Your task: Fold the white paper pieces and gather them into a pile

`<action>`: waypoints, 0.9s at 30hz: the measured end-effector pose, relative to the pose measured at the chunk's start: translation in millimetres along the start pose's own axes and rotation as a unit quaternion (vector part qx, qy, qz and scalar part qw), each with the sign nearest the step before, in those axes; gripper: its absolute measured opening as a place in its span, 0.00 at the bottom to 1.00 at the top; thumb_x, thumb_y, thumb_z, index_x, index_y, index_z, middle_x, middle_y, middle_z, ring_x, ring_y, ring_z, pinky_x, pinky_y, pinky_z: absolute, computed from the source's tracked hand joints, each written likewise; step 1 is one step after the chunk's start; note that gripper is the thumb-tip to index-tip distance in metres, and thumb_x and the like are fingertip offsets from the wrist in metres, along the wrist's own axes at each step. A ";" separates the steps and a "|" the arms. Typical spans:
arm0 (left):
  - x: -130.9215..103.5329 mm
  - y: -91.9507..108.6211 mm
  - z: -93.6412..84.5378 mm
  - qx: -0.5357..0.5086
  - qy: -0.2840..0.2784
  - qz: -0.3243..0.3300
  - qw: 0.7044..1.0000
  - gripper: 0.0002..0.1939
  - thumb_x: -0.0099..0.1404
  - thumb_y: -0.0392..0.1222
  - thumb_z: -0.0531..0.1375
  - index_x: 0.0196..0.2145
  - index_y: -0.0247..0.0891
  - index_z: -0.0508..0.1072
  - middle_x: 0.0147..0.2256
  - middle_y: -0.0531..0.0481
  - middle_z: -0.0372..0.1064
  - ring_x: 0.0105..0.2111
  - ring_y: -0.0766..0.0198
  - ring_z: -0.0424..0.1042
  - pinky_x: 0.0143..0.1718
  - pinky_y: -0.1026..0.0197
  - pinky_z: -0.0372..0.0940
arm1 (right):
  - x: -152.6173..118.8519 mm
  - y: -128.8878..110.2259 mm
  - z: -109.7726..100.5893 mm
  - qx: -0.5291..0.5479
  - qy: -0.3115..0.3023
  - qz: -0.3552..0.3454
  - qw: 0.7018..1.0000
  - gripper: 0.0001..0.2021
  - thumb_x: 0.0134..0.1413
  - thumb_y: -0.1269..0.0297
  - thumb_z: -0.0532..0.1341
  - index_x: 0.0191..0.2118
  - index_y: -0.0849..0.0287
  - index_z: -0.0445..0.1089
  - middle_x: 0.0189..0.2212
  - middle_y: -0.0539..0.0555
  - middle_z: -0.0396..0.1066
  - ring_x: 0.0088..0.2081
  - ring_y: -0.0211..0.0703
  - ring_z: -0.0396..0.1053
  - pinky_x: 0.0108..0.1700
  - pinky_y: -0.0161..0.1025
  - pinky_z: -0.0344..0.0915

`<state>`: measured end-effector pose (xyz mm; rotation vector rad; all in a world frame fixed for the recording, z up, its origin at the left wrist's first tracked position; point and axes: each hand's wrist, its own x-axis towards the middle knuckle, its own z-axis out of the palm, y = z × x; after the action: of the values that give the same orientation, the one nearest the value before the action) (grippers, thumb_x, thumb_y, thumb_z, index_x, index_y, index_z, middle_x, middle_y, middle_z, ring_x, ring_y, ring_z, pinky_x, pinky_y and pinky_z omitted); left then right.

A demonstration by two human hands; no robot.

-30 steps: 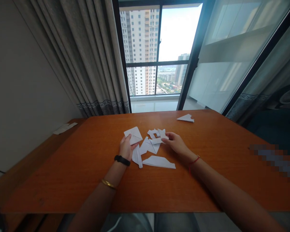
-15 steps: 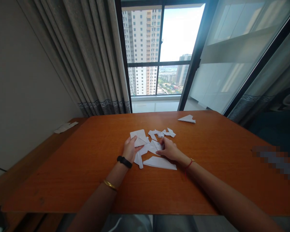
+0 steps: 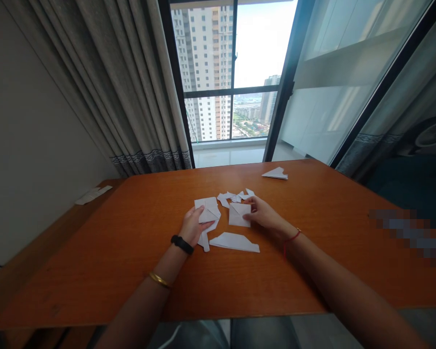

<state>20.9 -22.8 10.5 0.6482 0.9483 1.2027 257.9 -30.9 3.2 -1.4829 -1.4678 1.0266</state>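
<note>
Fingers, left hand (image 3: 194,226): clamped on folded paper (image 3: 206,207) | right hand (image 3: 263,214): pinching paper square (image 3: 237,214) | taken up: two | remaining on table (image 3: 94,261): long piece (image 3: 235,242), small scraps (image 3: 223,200), far wedge (image 3: 276,173)

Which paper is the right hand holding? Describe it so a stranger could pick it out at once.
Start at the orange-brown table before the window and find the white papers near its middle. The folded paper is in the right grip, just beyond the long strip. Its squarish outline sets it apart from that strip; the similar paper is in the left grip.
</note>
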 end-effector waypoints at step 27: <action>-24.2 -14.4 15.9 0.008 -0.169 -0.023 0.985 0.18 0.59 0.43 0.63 0.47 0.37 0.70 0.47 0.40 0.70 0.42 0.54 0.73 0.40 0.54 0.71 | -24.3 -19.8 54.0 0.268 0.024 -0.031 0.963 0.21 0.36 0.56 0.70 0.38 0.59 0.68 0.27 0.48 0.67 0.23 0.32 0.59 0.24 0.32 0.56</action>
<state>39.9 -49.0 12.3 0.8101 0.6838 1.0041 200.4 -55.3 2.7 -1.0558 -1.0776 1.2197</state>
